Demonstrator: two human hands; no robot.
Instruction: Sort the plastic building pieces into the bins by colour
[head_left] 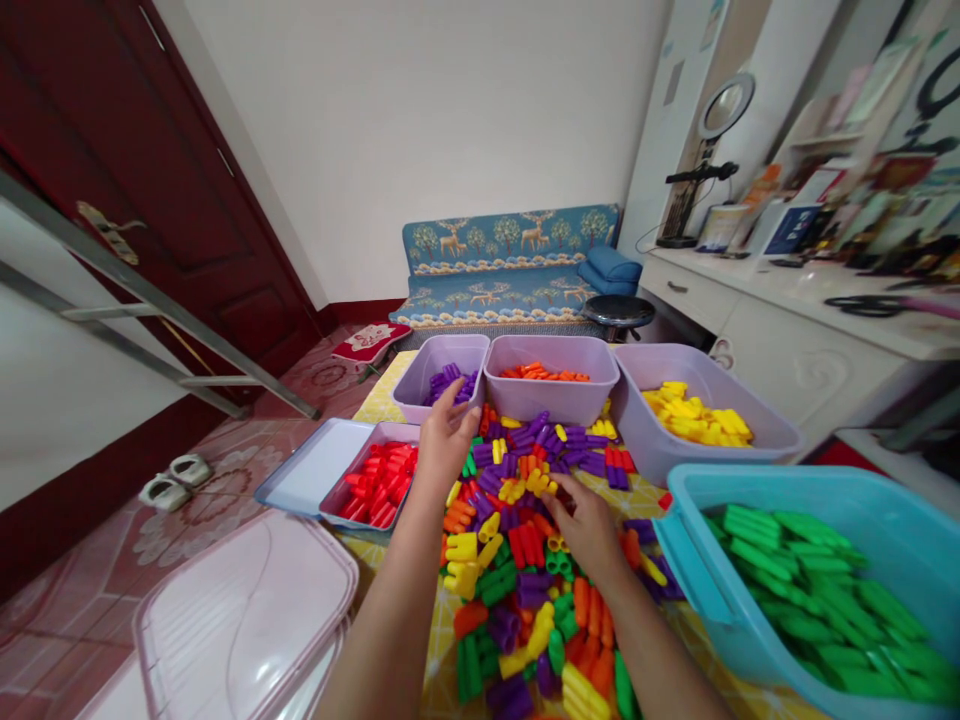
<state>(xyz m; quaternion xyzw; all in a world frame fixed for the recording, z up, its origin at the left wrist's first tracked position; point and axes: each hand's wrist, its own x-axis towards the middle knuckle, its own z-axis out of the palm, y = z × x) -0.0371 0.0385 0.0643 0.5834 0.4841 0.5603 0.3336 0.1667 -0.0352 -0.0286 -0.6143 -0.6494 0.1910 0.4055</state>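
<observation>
The left hand's (448, 440) grip is loosely open, fingers parted at the lavender bin (411, 390) of purple tube blocks (444, 383). The right hand (583, 522) bends its fingers at yellow tube blocks (540, 483) in the mixed pile on the desk (382, 392); whether its grip has closed on any, I cannot tell.

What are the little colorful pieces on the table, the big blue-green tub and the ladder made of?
The pieces look like hard, shiny plastic: bright, even color and small highlights. The tub seems to be smooth plastic too, with rounded corners and a thick rim. The ladder is probably metal, judging by its dull gray, straight bars.
</observation>
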